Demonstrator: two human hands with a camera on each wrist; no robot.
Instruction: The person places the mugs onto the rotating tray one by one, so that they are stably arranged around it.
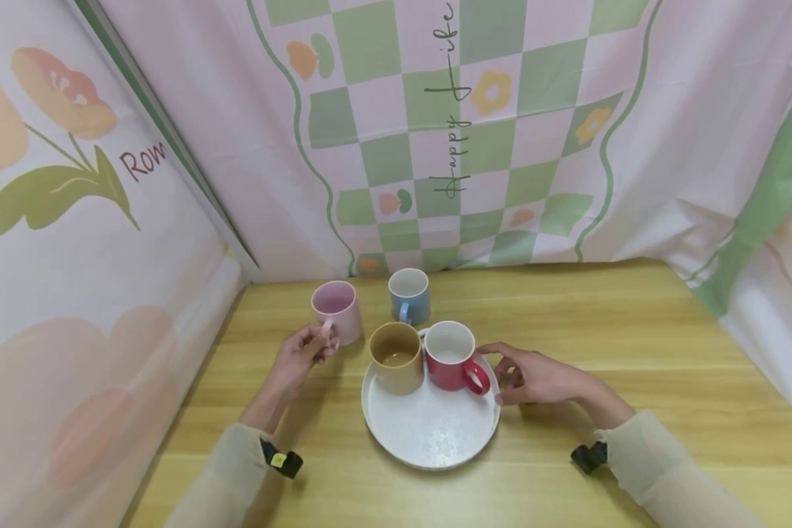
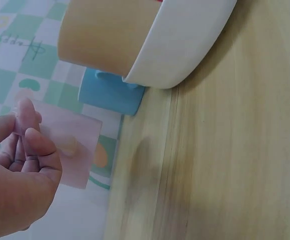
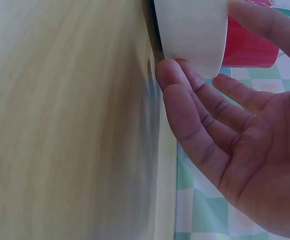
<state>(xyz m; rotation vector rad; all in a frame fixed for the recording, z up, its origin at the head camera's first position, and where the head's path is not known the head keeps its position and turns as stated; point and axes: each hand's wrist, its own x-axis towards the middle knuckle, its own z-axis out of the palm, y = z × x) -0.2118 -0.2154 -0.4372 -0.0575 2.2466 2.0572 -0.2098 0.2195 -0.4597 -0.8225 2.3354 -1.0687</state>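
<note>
My left hand (image 1: 303, 352) pinches the handle of a pink mug (image 1: 345, 317) at the back left. In the left wrist view, patterned cloth shows between the base of that pink mug (image 2: 77, 145) and the tabletop. A round white tray (image 1: 432, 433) carries a tan mug (image 1: 396, 370) and, beside it, a red mug (image 1: 444, 370) with a white inside, its handle towards the right. At the tray's right rim is my right hand (image 1: 534, 374), fingers loosely bent, fingertips right against the side wall in the right wrist view.
Behind the tan mug stands a light blue mug (image 1: 411, 297), its handle facing me. The wooden table (image 1: 666, 352) ends at a checkered cloth (image 1: 435, 147) along the back. Another printed cloth (image 1: 105, 308) hangs along the left side.
</note>
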